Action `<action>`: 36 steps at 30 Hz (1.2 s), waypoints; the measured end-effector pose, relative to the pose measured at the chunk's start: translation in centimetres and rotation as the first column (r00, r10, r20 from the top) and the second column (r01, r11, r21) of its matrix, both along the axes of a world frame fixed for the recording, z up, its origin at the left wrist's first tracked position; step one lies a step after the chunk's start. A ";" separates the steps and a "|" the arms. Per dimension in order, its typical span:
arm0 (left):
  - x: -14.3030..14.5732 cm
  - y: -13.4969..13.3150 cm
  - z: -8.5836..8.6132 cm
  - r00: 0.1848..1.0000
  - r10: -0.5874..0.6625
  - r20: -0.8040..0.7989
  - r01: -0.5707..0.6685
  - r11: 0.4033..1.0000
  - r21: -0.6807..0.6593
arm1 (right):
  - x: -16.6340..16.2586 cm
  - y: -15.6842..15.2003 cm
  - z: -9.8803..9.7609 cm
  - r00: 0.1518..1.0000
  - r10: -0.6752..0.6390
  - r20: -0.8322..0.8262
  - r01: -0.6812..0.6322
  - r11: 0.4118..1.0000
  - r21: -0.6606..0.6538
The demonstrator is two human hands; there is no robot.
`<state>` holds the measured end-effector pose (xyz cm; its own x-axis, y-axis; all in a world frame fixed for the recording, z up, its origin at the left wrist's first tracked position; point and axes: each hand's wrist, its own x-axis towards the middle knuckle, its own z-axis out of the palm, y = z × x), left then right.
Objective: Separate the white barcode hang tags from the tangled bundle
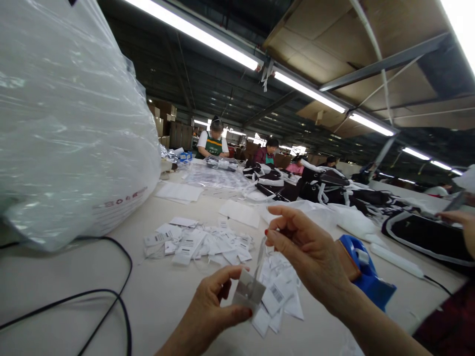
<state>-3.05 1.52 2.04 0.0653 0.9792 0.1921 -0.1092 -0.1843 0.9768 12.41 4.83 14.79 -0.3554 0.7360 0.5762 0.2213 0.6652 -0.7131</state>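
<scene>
My left hand (218, 306) pinches a small, shiny whitish-grey square tag (248, 290) between thumb and fingers. Above it, my right hand (306, 247) grips the top of a thin pale strip (261, 257) between thumb and fingertips; the strip runs down to the tag. Whether the two are joined is hard to make out. Below and behind my hands lies a loose pile of white printed tags (276, 294), some with barcodes. A wider heap of similar tags (193, 242) spreads farther back on the table.
A big filled plastic bag (81, 118) stands at left, near a looping black cable (124, 272). A blue tape dispenser (371, 277) sits beyond my right forearm. Black-and-white sewn goods (326, 183) cover the back right. Another person's hand (462, 220) appears at far right; co-workers stand behind.
</scene>
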 end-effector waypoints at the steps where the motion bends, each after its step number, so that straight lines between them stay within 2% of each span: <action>1: -0.1 -0.1 0.1 0.999 0.014 -0.046 -0.013 1.000 0.026 | 0.0 0.0 0.0 1.000 -0.007 0.007 0.007 1.000 0.012; 3: -0.3 -0.2 0.5 0.994 0.034 -0.100 -0.029 0.998 0.056 | 0.0 -0.2 0.1 0.999 -0.031 0.032 0.030 0.999 0.038; 6: -0.6 -0.3 0.9 0.997 0.043 -0.065 -0.040 0.998 0.039 | -0.1 -0.5 0.3 0.997 -0.045 0.059 0.043 0.999 0.030; 12: -0.6 0.0 0.1 0.999 0.028 0.025 -0.027 0.999 -0.030 | -0.5 -0.7 0.2 0.995 -0.065 0.081 0.067 0.998 -0.019; 15: -0.4 0.0 0.1 1.000 0.024 -0.010 -0.024 0.998 -0.061 | -0.7 -0.7 -0.1 0.994 -0.060 0.089 0.062 0.998 -0.016; 20: -0.3 -0.3 0.6 0.998 -0.010 -0.056 0.008 0.999 -0.041 | -0.9 -0.7 -0.4 0.998 -0.021 0.057 0.025 0.997 -0.068; 24: -0.2 -0.2 0.3 0.998 -0.067 -0.007 0.067 0.998 0.010 | -1.2 -0.8 -0.6 1.000 0.012 -0.008 -0.013 0.988 -0.156; 29: 0.0 0.7 -0.1 0.979 -0.199 0.042 0.195 0.977 0.089 | -1.9 -0.5 -0.8 0.989 0.042 -0.139 -0.086 0.938 -0.335; 31: 0.1 0.8 -0.4 0.969 -0.225 0.104 0.218 0.973 0.070 | -2.1 -0.4 -0.7 0.983 0.024 -0.184 -0.095 0.917 -0.387; 36: 0.8 0.0 -0.5 0.923 -0.239 0.302 0.276 0.957 -0.087 | -2.2 -0.4 0.1 0.962 -0.027 -0.273 -0.120 0.854 -0.507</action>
